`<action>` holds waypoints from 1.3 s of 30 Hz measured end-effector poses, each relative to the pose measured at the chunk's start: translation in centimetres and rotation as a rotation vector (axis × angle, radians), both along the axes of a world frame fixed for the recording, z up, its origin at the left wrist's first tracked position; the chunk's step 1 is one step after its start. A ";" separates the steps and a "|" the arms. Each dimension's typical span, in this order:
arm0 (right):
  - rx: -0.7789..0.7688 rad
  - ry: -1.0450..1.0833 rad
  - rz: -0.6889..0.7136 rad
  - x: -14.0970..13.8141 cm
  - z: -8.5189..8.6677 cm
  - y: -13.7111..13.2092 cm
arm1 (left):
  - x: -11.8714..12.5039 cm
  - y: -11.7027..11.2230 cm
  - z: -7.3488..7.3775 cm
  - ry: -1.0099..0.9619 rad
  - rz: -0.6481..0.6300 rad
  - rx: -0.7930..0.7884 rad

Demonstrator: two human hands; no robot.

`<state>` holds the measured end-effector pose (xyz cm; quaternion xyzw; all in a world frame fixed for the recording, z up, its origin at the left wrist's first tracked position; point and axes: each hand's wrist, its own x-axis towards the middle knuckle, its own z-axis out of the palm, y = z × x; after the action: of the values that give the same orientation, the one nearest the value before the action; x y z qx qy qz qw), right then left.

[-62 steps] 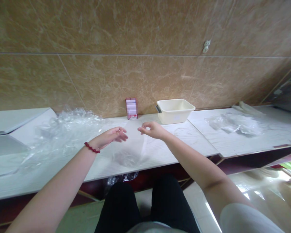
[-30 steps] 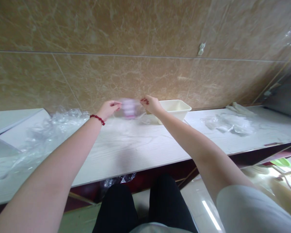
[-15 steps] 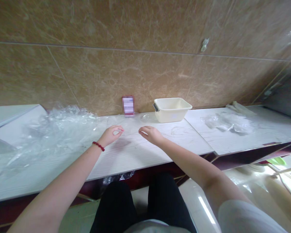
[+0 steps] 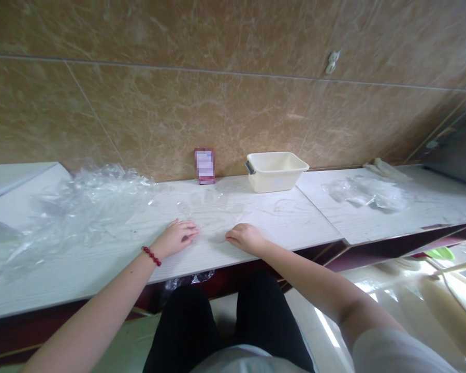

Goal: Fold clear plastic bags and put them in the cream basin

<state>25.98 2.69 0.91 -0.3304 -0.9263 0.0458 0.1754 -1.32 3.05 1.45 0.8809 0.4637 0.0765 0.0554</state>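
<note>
Drawn back toward the counter's front edge: left hand and right hand, fingers released and empty, flat on the white woodgrain counter; small blurred-label packet upright against the marble-look wall tile, near a cream plastic tub, crumpled clear plastic film off to the left, a second clear film sheet past the tub

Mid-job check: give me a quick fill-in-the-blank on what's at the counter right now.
The left hand wears a bracelet of red ____.
The right hand rests palm ____ on the white counter.
The cream plastic tub stands to the ____ of the upright card.

Missing words: beads; down; right.
</note>
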 end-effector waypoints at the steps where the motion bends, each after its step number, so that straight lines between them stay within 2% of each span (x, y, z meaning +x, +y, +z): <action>1: 0.005 0.019 0.026 0.2 0.1 0.0 | -0.1 -0.4 0.4 0.010 -0.017 -0.016; 5: 0.010 0.163 0.042 0.4 1.2 1.0 | 0.1 -1.2 2.2 -0.038 -0.135 -0.077; 7: -0.021 0.218 0.017 -0.3 1.7 2.3 | 1.2 -0.9 2.5 -0.107 -0.124 -0.072; 10: -0.100 0.197 0.026 -2.3 1.5 5.0 | 3.9 -0.1 1.3 -0.130 0.018 0.012; 13: -0.162 0.086 0.041 -4.6 0.3 7.6 | 6.3 0.2 -0.7 0.020 0.125 0.099; 15: -0.157 -0.004 0.060 -5.6 -0.6 8.9 | 7.0 0.1 -1.9 0.094 0.153 0.132; 18: -0.130 -0.129 0.034 -6.0 -1.5 10.4 | 7.1 -0.3 -2.6 0.152 0.165 0.154; 22: -0.140 -0.230 -0.082 -5.4 -1.6 12.3 | 6.9 -0.5 -2.5 0.170 0.173 0.165; 27: -0.113 -0.229 -0.329 -5.3 -1.2 14.6 | 6.9 -0.5 -2.7 0.154 0.177 0.166; 28: -0.088 -0.217 -0.344 -5.6 -1.1 14.9 | 6.9 -0.4 -2.8 0.151 0.178 0.166; 31: -0.047 -0.226 -0.186 -7.1 -1.2 15.2 | 6.8 -0.4 -3.0 0.131 0.178 0.169; 33: -0.078 -0.253 -0.110 -8.2 -1.4 15.3 | 6.8 -0.3 -3.0 0.109 0.171 0.171; 39: -0.197 -0.255 -0.251 -9.7 -1.1 16.7 | 6.7 -0.3 -3.0 0.055 0.157 0.142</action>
<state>16.26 19.37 -0.23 -0.4618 -0.8837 0.0715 0.0279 5.39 2.70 -1.56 0.8454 0.5260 0.0890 -0.0263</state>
